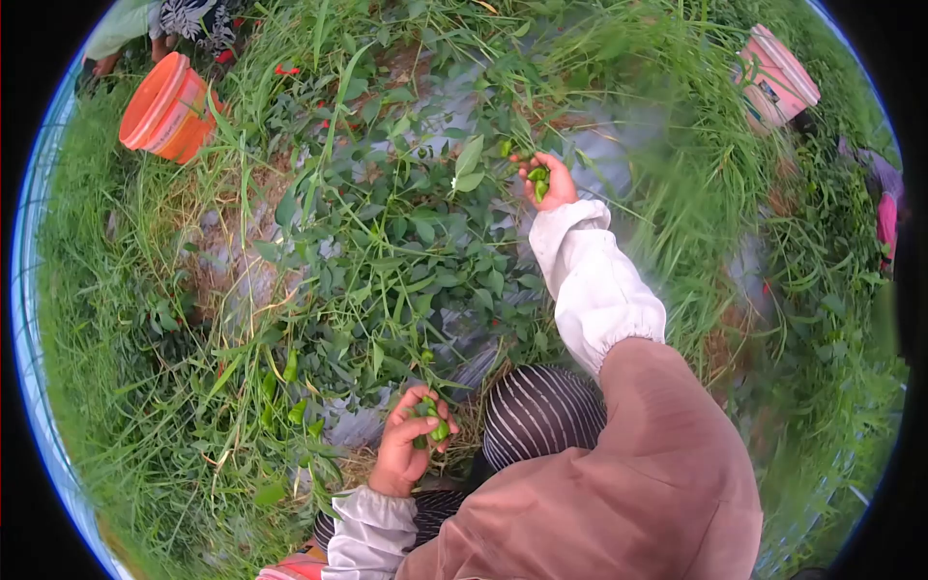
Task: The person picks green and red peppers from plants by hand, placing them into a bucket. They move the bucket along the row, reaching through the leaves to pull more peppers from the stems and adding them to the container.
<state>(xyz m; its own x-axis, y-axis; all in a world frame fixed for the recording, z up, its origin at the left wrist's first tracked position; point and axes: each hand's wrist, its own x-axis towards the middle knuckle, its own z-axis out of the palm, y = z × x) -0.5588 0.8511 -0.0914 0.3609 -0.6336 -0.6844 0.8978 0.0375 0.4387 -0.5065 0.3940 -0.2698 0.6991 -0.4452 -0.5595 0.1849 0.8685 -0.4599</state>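
My left hand [398, 456], low in the head view in front of my knee, is closed around a few green peppers [440, 427]. Farther out, my right hand [555, 186] reaches over the leafy pepper plants [425, 232]. Green peppers [539, 180] lie between its curled fingers, and the fingertips are right at the foliage. Left of my left hand, several more green peppers [296, 412] hang among stems and grass. White sleeves cover both my forearms.
An orange bucket [172, 111] leans in the grass at upper left, near a partly visible person [188, 21]. A pink bucket [776, 82] sits at upper right. Another bucket's rim [290, 568] shows by my left elbow. Plastic sheeting [604, 155] lies under the plants.
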